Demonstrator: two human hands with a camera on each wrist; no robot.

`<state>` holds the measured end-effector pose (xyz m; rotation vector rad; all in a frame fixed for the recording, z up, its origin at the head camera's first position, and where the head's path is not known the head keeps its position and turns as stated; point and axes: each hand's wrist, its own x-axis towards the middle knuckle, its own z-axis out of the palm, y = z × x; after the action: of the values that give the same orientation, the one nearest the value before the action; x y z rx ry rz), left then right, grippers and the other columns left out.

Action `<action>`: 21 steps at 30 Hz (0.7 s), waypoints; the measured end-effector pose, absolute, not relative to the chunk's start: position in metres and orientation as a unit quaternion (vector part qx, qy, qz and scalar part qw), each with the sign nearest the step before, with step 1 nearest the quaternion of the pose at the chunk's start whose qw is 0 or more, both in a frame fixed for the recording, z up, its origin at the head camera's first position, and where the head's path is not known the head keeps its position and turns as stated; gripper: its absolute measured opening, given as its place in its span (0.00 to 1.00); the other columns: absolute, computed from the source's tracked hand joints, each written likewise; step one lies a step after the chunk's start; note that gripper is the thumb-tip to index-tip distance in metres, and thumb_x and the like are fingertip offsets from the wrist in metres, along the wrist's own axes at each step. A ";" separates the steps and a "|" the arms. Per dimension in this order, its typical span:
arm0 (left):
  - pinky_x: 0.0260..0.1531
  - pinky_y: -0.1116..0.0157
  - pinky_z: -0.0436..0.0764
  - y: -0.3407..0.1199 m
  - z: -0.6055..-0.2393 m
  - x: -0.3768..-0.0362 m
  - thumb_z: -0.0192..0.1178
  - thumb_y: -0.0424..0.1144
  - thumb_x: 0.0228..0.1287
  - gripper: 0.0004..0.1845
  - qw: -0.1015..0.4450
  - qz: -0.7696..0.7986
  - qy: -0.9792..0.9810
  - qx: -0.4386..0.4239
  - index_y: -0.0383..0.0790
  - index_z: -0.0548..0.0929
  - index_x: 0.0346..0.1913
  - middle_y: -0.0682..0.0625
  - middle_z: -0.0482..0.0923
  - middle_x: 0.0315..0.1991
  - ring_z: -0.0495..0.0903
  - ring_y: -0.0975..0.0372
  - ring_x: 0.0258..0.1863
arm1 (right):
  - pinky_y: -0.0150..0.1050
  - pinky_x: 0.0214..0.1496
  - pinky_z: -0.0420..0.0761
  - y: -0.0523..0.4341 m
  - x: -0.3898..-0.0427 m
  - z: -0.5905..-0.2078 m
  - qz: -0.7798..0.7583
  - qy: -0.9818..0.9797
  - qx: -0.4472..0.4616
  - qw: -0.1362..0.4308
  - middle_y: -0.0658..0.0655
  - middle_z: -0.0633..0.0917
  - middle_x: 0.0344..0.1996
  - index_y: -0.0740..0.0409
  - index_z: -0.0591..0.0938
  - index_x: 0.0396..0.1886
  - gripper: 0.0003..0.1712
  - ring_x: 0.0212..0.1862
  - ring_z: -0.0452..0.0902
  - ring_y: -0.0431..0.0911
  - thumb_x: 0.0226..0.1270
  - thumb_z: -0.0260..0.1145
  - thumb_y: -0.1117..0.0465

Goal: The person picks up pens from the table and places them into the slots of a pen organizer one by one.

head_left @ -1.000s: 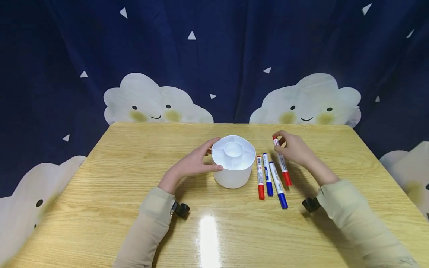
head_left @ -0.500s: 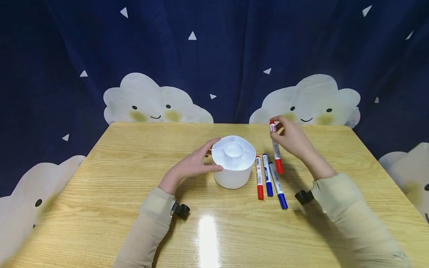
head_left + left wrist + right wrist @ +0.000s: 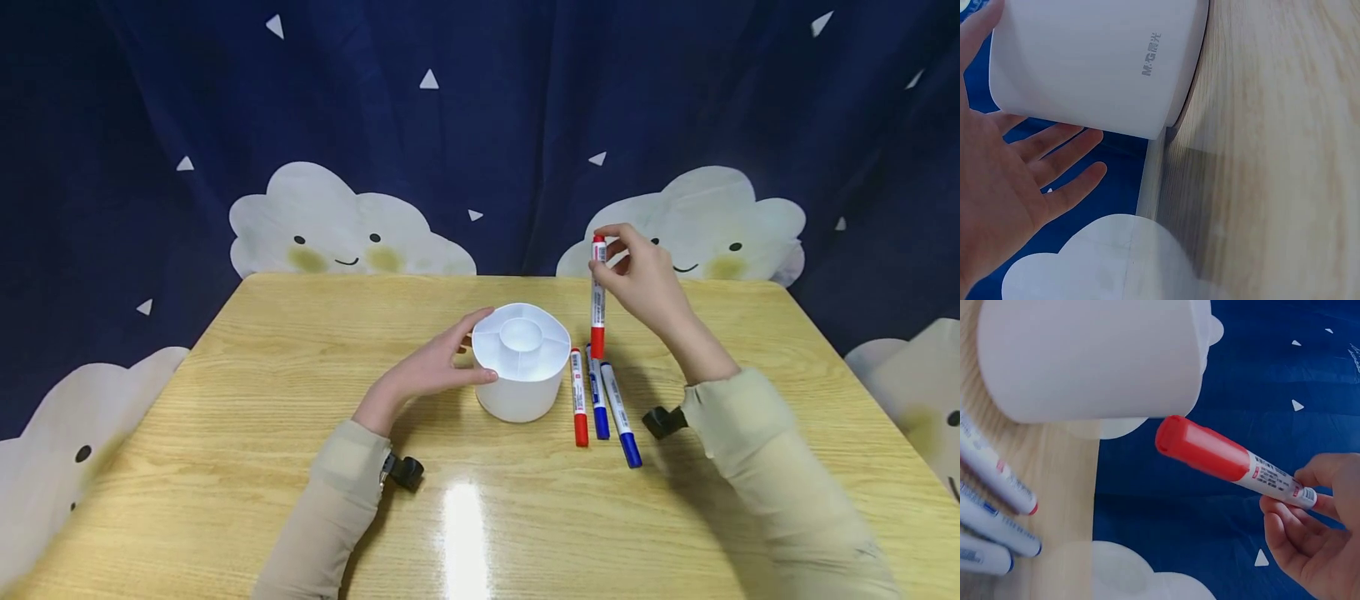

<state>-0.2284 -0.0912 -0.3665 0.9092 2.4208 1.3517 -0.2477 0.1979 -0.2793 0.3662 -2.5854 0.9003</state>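
While the right hand (image 3: 643, 283) pinches a red marker (image 3: 597, 297) near its upper end between thumb and fingertips (image 3: 1285, 522), the marker hangs almost upright, red cap down, clear of the table (image 3: 262, 400). It is held above the far ends of the markers lying on the table and just to the right of the white holder (image 3: 521, 362), without touching it. In the right wrist view the cap points toward the holder's wall, with a gap between them.

The left hand (image 3: 431, 367) rests against the left side of the holder, fingers straight and slightly spread, thumb at the near side of the wall and fingertips by the rim. The left wrist view shows the palm (image 3: 997, 206) open beside the wall; whether the palm itself touches cannot be told.

The holder stands upright near the middle of the table. It is round, with a central cup and divided compartments around it, all of which look bare.

Three markers lie side by side just right of the holder, caps toward the person: a second red marker (image 3: 577, 396) nearest the holder, then a blue marker (image 3: 596, 396), then another blue marker (image 3: 619, 412) set a little nearer the person.

Both sleeves are beige, and a black camera mount sits at each wrist. Behind the table hangs a dark blue curtain (image 3: 480, 108) printed with smiling white clouds and small triangles.
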 end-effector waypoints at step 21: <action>0.58 0.56 0.66 -0.091 -0.370 -0.231 0.66 0.50 0.51 0.48 0.112 0.465 0.820 0.315 0.53 0.48 0.71 0.57 0.58 0.65 0.67 0.57 0.55 | 0.22 0.29 0.74 0.163 -0.255 -0.265 0.455 -0.833 0.133 0.284 0.54 0.76 0.36 0.58 0.69 0.56 0.23 0.26 0.74 0.35 0.61 0.62 0.60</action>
<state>-0.2308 -0.0910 -0.3705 0.9251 2.4059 1.3640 -0.2552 0.1626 -0.2650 0.3559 -2.2301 1.2189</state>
